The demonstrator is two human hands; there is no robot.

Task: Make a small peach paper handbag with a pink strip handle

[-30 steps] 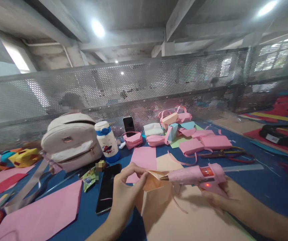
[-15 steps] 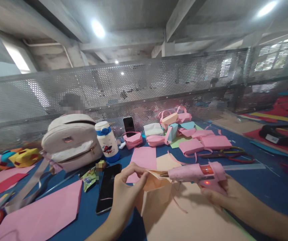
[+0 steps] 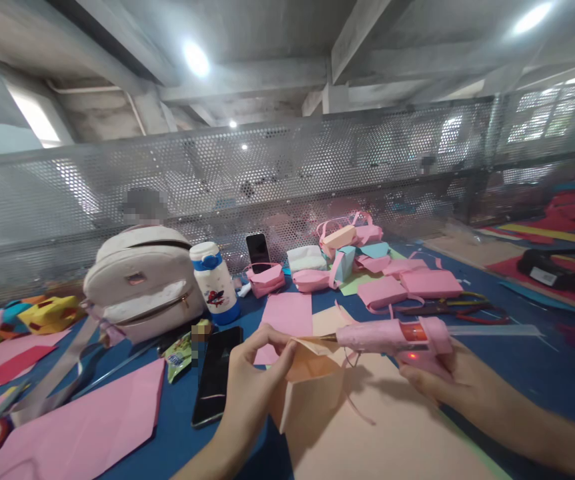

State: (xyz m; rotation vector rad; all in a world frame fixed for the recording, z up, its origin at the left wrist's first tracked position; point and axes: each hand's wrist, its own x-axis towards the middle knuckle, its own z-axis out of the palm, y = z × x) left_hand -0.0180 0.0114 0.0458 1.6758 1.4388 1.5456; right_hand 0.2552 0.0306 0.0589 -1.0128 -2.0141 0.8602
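Head camera view: the thumb and fingers of my left hand (image 3: 257, 377) are pinched on the upper flap of a small, open-mouthed pouch of folded peach paper (image 3: 313, 397). My right hand (image 3: 437, 380) is wrapped around the handle of a pink plastic glue gun (image 3: 382, 335), its red light lit and a long clear glue stick (image 3: 497, 331) jutting out behind. The metal nozzle (image 3: 329, 337) points toward my left fingers, at the flap's edge; whether it touches the paper I can't tell. Below and between my hands lies a large flat sheet of peach paper (image 3: 382, 440). Just left of my left fingers is a flat black smartphone (image 3: 212, 383), and beyond it stands a white bottle with a blue base (image 3: 219, 291). Past my right fingers lie several small pink paper bags (image 3: 382, 291) and red-and-yellow-handled scissors (image 3: 420, 310).
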